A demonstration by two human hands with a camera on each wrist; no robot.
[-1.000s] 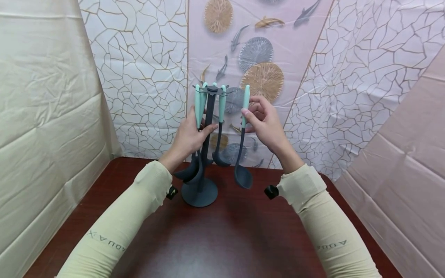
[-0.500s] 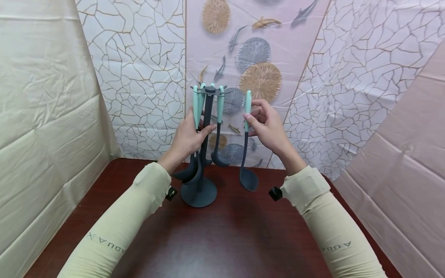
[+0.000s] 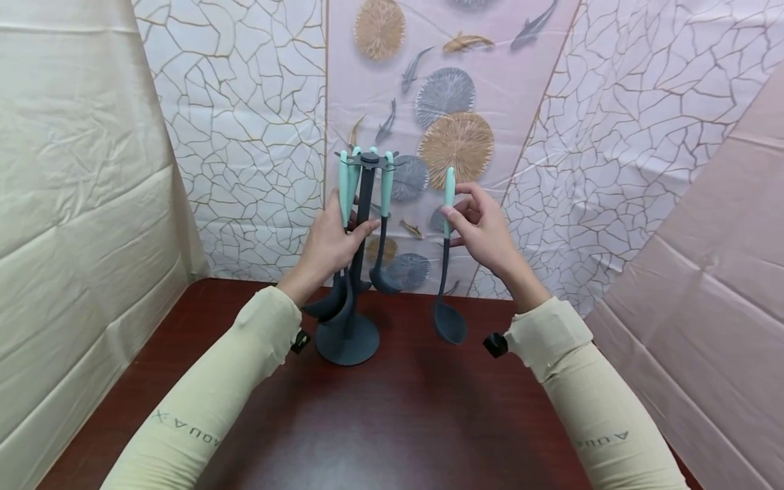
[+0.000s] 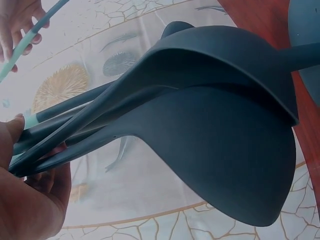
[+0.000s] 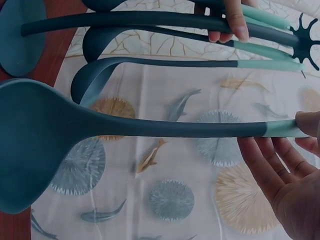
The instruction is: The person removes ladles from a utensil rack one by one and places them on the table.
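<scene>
A dark grey utensil stand (image 3: 349, 347) with a round base stands on the table, several mint-handled utensils hanging from its top ring. My left hand (image 3: 324, 248) grips its post, thumb across the front, with hanging handles gathered in the same grasp. In the left wrist view, broad dark utensil heads (image 4: 225, 145) hang below that hand. To the right of the stand, my right hand (image 3: 490, 231) pinches the mint handle of a ladle (image 3: 450, 325) between thumb and fingers. The ladle hangs bowl down, apart from the stand; the right wrist view shows its smooth rounded bowl (image 5: 30, 145).
The dark red-brown table (image 3: 380, 435) reaches back to a patterned cloth backdrop (image 3: 263, 136). Pale cloth walls (image 3: 79, 204) close in the left and right sides. Another ladle (image 3: 382, 279) hangs on the stand's right side, nearest the held one.
My right hand has moved right and slightly down with the ladle, widening the gap to the stand. The left hand keeps its hold on the stand.
</scene>
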